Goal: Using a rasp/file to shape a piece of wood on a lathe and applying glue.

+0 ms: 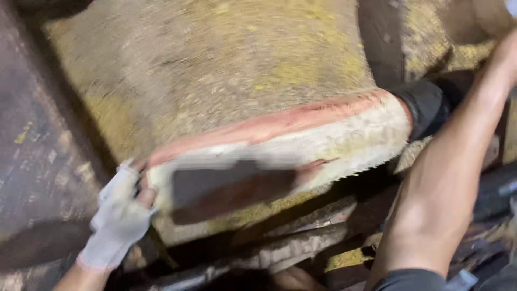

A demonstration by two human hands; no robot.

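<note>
The dark flat blade, blurred with motion, lies across the pale cut face of the big log, its long axis running from lower left up toward the right, roughly along the curve of that face. It starts right at the left hand and reaches away to the right of it; that hand, in a worn whitish fingerless glove, seems closed around the blade's near end, though blur hides the handle. A reddish band rims the cut face above the blade, and the yellow-flecked bark rises beyond it. The right arm crosses well to the right of the blade and up out of the picture, so the right hand is unseen and its grip cannot be told. The left hand is clearly the nearer
</note>
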